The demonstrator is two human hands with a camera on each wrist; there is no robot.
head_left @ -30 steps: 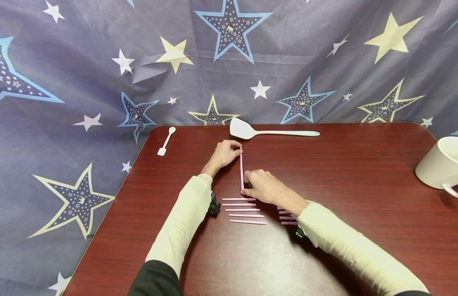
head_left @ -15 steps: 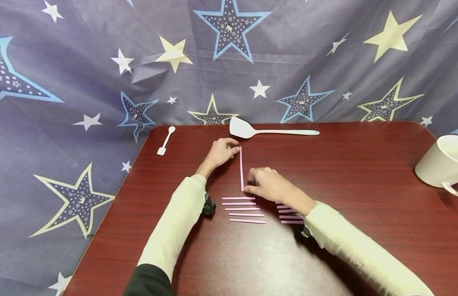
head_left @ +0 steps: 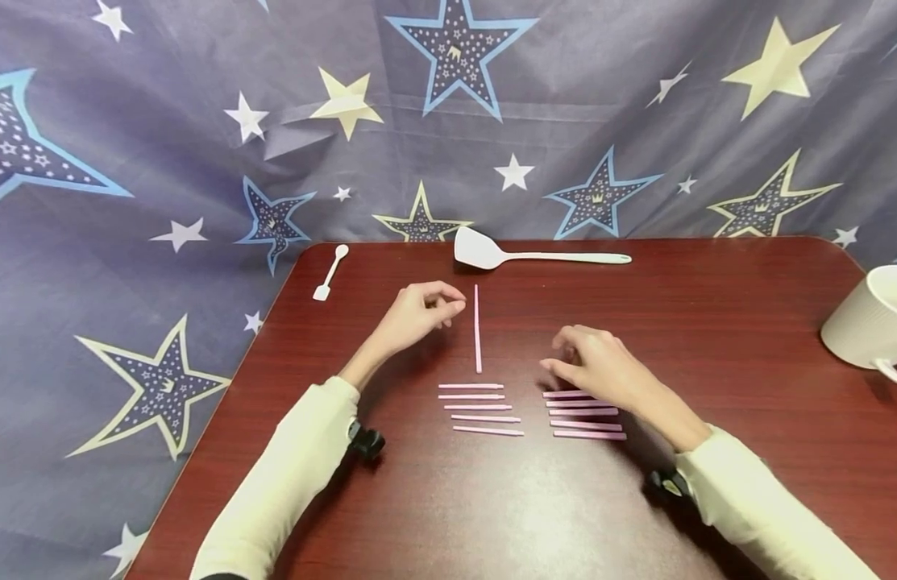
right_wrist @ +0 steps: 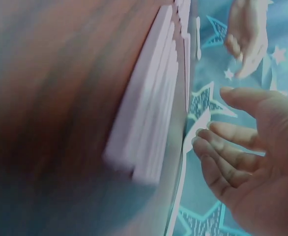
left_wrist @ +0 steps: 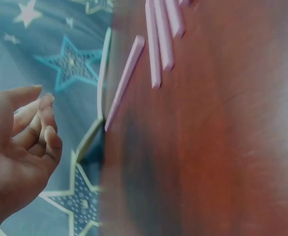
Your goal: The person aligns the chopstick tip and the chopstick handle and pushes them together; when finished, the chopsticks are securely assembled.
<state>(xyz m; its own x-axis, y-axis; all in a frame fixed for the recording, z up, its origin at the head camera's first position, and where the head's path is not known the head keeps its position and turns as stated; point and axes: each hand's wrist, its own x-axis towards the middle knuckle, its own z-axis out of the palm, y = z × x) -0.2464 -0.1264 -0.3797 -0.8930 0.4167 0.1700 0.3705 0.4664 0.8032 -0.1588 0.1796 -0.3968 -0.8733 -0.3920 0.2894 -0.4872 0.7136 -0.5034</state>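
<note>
From my remote seat, I see one pink stick [head_left: 478,330] lying flat on the table [head_left: 709,322], between the two hands and short of the spatula [head_left: 479,249]. Neither hand is on it; the tabletop alone supports it, which I'd guess is why it sits so steadily.

The left hand [head_left: 419,312] holds nothing: its fingers bend loosely, with thumb and fingertips close together, just beside the stick's far end. The right hand [head_left: 604,362] is empty too, relaxed, its thumb spread away from the fingers, above the far edge of the right row of sticks [head_left: 584,412].

That row has five pink sticks, and the left row of sticks [head_left: 479,408] has five more. I judge the gaps between them are there so that each can be pinched alone.

As for direction, the single stick's long axis runs away from the person, one end towards the spatula, the other towards the left row, just short of its farthest stick. That sets it nearly square to both rows, whose sticks run side to side, the left row's nearest ones slightly slanted. Which end is its tip I can't tell.
</note>
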